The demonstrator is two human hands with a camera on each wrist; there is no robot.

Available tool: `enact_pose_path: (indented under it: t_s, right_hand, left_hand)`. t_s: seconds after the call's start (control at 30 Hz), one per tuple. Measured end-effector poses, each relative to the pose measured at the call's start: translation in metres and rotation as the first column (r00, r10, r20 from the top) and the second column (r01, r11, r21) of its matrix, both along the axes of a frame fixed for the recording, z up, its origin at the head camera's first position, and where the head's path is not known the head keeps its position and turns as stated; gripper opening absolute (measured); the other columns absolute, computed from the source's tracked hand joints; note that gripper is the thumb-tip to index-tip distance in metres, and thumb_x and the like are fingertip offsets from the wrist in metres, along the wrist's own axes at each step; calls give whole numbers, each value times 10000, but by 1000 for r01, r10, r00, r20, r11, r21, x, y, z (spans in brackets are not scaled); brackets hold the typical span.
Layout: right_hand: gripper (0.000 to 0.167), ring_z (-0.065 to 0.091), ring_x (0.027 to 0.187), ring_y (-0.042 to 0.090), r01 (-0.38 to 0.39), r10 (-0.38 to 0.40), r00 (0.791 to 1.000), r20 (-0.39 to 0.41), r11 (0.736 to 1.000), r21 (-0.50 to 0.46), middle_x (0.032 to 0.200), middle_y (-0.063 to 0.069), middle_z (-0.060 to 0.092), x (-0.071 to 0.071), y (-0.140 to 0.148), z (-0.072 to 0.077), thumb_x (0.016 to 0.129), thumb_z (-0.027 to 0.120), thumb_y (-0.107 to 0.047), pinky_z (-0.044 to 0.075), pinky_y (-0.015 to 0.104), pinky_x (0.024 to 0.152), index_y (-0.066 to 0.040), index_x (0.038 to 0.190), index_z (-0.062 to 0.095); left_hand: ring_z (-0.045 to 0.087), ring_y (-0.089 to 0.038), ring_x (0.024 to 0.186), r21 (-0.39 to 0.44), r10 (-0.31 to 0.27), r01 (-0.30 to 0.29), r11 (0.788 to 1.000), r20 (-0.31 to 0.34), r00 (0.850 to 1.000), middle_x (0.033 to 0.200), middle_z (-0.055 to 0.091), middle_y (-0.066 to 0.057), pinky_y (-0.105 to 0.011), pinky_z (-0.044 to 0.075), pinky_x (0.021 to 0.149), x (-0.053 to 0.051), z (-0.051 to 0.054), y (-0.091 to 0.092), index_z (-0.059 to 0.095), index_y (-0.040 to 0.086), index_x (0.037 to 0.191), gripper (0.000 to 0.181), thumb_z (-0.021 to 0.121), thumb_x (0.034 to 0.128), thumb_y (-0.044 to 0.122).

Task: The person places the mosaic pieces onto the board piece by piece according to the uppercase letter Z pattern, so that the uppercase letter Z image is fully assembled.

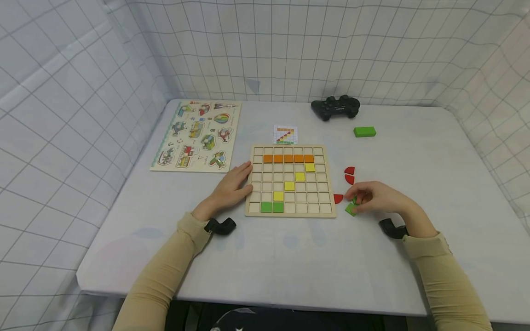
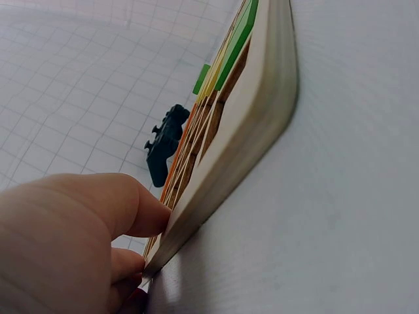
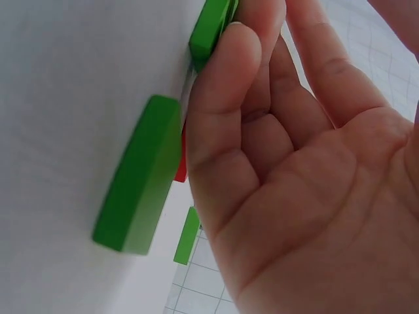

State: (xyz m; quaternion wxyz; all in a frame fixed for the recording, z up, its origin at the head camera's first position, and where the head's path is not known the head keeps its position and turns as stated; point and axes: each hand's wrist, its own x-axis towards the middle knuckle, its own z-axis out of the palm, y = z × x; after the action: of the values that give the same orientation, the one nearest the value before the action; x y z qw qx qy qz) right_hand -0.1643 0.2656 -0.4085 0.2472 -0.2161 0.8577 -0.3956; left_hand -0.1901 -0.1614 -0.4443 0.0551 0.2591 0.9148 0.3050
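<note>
My left hand (image 1: 232,186) lies along the left edge of a wooden grid board (image 1: 249,209), its fingers extended and touching the rim. On the board sit a row of orange tiles (image 1: 288,158), a diagonal of yellow tiles (image 1: 289,186) and two green tiles (image 1: 272,207). To the right of the board, my right hand (image 1: 381,197) hovers low with fingers bent, pinching a green tile (image 3: 208,33) at its fingertips. Another green tile (image 3: 134,183) lies nearby in the right wrist view. Red quarter-round tiles (image 1: 349,175) lie beside that hand, one touching the board's edge (image 1: 338,198).
A small pattern card (image 1: 285,134) lies just behind the board. At the back left is a picture puzzle board (image 1: 196,138). A black game controller (image 1: 336,107) and a green block (image 1: 365,132) lie at the back right. White gridded cloth (image 1: 256,46) surrounds the table.
</note>
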Motion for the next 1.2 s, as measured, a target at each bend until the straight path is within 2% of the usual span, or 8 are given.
enact_pose_path:
  t_s: [0.47,0.83,1.2]
  right_hand:
    - [355,501,786,212,-23,23,1000,22,1000,15,872,70,561,1,1,1,735,771,-46,459,223,634,-52,1068,647]
    - [302,510,779,201,-22,23,999,-27,999,46,847,41,574,1,0,-1,749,757,-43,472,231,641,-66,1037,668]
    - [267,504,805,219,-15,17,1000,-20,998,60,842,41,562,1,-1,-2,752,750,-40,477,239,663,-95,999,664]
  left_hand:
    - [166,-286,1409,22,-15,15,1000,-9,1000,1532,200,-167,-346,81,1169,1,1,0,259,-55,1452,627,481,938,228]
    - [168,-305,1406,26,-17,17,1000,-17,1000,1528,202,-183,-368,87,1169,2,1,-1,260,-66,1448,627,486,938,221]
    - [171,-290,1407,23,-15,15,1000,-10,1000,1529,207,-172,-352,91,1168,1,2,0,262,-56,1451,626,479,937,227]
